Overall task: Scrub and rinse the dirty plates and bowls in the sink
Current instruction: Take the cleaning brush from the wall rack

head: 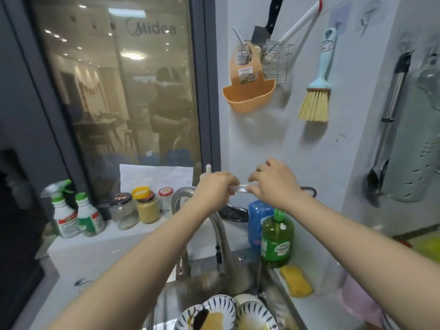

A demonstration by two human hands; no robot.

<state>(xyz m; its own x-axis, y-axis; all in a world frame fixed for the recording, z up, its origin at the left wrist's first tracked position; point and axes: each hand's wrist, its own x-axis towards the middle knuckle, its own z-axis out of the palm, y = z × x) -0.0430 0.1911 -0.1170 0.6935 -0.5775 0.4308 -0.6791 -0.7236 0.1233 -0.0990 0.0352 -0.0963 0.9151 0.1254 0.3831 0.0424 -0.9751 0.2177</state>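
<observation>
At the bottom centre of the frame, the dirty plates and bowls [228, 313], white with dark radial strokes on their rims and smeared with yellow-brown residue, lie overlapping in the steel sink [281, 303]; their open faces point up, and the frame's lower edge cuts the stack off. The sink's right rim runs diagonally toward the lower right, and a yellow sponge [296, 281] lies just beyond it on the counter, its long axis roughly parallel to that rim. Both forearms reach over the dishes from the lower corners toward mid-frame. The faucet [220, 241] rises behind the sink, between the forearms, arching up to the left hand. A green soap bottle [276, 241] stands right of the faucet, with a blue bottle [256, 220] just behind it. The left hand [214, 190] and the right hand [277, 184] meet above the faucet, fingers curled, each pinching one end of a small pale object [242, 188] whose long axis lies horizontal; what it is cannot be told. On the sill at left centre stand spray bottles [71, 215] and jars [142, 207] against the window [114, 86]. On the wall at upper right hang an orange holder [248, 91], a wire rack [277, 61] and a brush [317, 84], bristles down.
</observation>
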